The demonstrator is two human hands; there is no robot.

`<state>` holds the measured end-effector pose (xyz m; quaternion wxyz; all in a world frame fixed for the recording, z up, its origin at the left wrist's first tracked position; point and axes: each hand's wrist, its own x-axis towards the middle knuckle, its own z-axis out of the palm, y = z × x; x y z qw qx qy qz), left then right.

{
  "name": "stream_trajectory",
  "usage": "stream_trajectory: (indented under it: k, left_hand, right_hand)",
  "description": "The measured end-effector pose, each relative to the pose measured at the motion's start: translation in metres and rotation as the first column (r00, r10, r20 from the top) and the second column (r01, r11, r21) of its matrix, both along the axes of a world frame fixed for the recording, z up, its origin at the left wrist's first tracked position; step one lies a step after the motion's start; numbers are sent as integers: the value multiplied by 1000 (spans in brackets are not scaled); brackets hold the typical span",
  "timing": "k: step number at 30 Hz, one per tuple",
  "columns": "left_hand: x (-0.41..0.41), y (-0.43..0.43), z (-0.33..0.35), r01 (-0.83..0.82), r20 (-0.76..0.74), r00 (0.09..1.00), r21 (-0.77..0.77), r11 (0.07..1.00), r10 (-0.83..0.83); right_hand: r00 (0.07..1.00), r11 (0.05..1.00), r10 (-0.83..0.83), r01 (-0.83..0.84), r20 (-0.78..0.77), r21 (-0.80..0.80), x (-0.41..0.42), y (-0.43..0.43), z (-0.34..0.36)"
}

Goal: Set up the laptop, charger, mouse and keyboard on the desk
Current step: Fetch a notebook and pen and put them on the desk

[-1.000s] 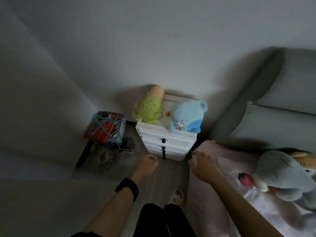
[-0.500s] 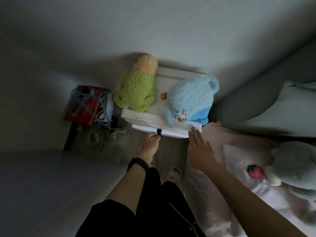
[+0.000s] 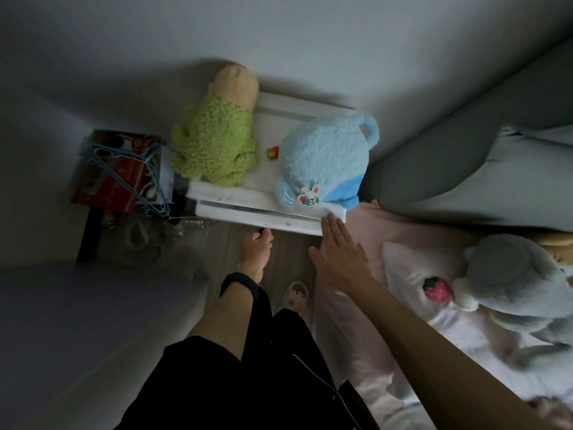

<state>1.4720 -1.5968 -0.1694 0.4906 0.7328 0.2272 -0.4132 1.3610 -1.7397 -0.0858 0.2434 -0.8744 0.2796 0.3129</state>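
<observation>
- Left hand (image 3: 256, 248) curls its fingers round the small dark knob (image 3: 263, 228) on the white drawer chest (image 3: 248, 209), whose front edge runs left to right.
- Right hand (image 3: 341, 259) is flat with its fingers straight, fingertips touching the chest's right front corner.
- I cannot tell where the laptop, charger, mouse or keyboard are.

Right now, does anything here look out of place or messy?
Nothing looks spilled or broken. Two things look untidy. The blue plush toy hangs over the front edge of the white drawer chest, whose knob the left hand grips. Blue hangers lie tangled on a red box beside the chest.
</observation>
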Motion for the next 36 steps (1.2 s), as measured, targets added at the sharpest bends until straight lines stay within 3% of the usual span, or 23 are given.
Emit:
stream_trajectory:
  k: [7, 13, 21, 22, 24, 27, 29, 31, 34, 36]
  left_hand:
    - [-53, 62, -6, -108, -175, 979, 8, 994, 107]
    - [-78, 86, -2, -243, -236, 942, 7, 970, 238]
    - [-76, 105, 20, -160, -321, 933, 33, 987, 162]
    - [-75, 109, 26, -193, -275, 939, 72, 978, 206]
    - [-67, 118, 41, -251, -46, 963, 198, 948, 265]
    - [-46, 119, 72, -284, 297, 934, 289, 914, 196]
    - [-27, 110, 86, -188, 391, 917, 248, 950, 79]
    - [-6, 97, 86, -15, 392, 916, 249, 969, -87]
    - [27, 76, 64, 276, 266, 897, 284, 918, -352]
    - [41, 69, 41, 368, 139, 899, 278, 887, -416]
  right_hand:
    - [999, 1000, 20, -21, -38, -23, 0, 3, -1]
    - [998, 997, 19, -24, -67, -79, 4, 16, -3]
    - [994, 991, 79, -87, -79, -103, 1, 13, -3]
    - [994, 991, 77, -85, -78, -107, 2, 15, -2]
    - [998, 987, 55, -55, -4, -153, 3, 23, 1]
    - [975, 987, -16, 50, 221, -150, 3, 41, 6]
    - [972, 992, -120, 124, 201, -6, 5, 52, 3]
    - [968, 967, -234, 222, 87, 122, 11, 60, -4]
    - [960, 951, -279, 276, 9, 137, 33, 62, -25]
    - [953, 949, -303, 302, -4, 91, 51, 59, -39]
